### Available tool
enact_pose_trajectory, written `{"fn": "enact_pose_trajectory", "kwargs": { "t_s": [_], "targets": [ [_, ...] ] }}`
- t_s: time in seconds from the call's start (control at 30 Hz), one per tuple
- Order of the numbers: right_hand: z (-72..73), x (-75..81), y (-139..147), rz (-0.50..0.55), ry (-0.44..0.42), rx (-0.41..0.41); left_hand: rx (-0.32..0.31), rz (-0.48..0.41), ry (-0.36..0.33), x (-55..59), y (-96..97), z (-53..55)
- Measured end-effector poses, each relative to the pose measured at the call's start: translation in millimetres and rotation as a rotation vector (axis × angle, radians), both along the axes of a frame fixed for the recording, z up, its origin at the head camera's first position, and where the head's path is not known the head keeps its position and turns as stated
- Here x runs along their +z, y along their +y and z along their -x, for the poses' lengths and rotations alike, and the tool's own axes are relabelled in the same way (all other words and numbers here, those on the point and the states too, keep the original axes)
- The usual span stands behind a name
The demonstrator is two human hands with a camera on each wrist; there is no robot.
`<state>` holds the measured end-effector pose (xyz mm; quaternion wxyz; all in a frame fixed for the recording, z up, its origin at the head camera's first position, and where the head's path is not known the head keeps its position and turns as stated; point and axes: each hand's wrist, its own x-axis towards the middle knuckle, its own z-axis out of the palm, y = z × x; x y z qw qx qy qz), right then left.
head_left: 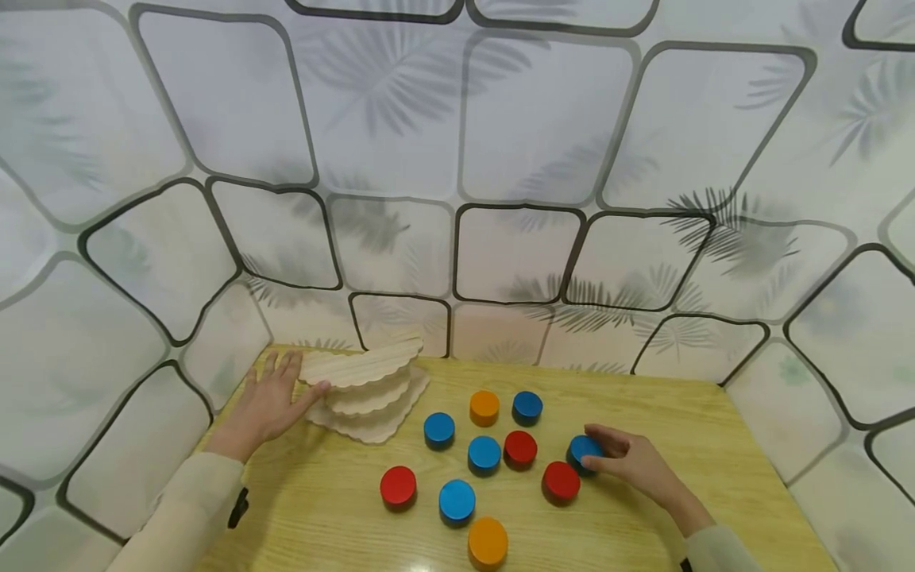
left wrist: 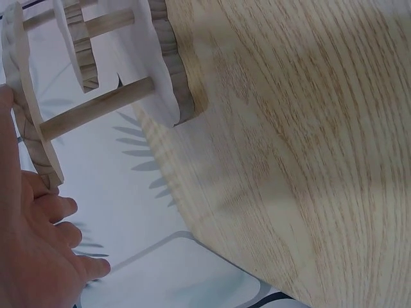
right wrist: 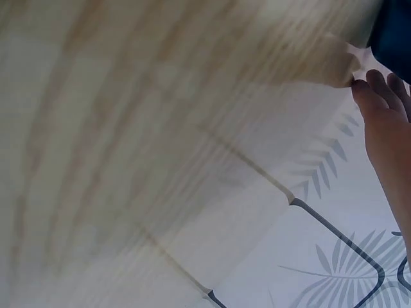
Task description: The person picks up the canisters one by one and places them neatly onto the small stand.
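Ten discs, one in a pinch

Thumb and fingers of the right hand (head_left: 635,463) pinch a blue disc (head_left: 585,450) over the table (head_left: 608,532); whether it touches the wood cannot be told. Just beside it, nearer the person and left of the fingertips, stands a red disc (head_left: 561,481). Farther left of that hand sit eight more: two red discs (head_left: 520,450), three light-blue discs (head_left: 484,454), two orange discs (head_left: 484,407) and one dark-blue disc (head_left: 527,407). Farthest from it, the left hand (head_left: 270,405) lies spread against the left edge of a scalloped three-tier wooden stand (head_left: 372,393).

Dragging the held disc leftward would likely knock its red neighbour; uneven left-hand pressure on the top tier (head_left: 360,365) could tip or slide the stand.

Only the left wrist view clearly shows the round dowels (left wrist: 96,109) between the tiers; the right wrist view catches just a dark edge of the held disc, while the head view alone gives the whole spread of colours.
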<state>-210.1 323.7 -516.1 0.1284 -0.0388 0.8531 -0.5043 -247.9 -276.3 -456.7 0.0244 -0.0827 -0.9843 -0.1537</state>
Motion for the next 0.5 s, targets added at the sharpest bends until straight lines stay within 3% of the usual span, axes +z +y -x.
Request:
{"fn": "enact_pose_trajectory", "kwargs": {
  "t_s": [0.3, 0.5],
  "targets": [
    [1.8, -12.8, 6, -0.005, 0.027, 0.037, 0.001, -0.021, -0.008, 0.0, 0.1, -0.5],
    [0.7, -12.2, 5, 0.022, 0.062, 0.087, 0.007, -0.019, -0.023, -1.0, 0.3, 0.1]
  ]
}}
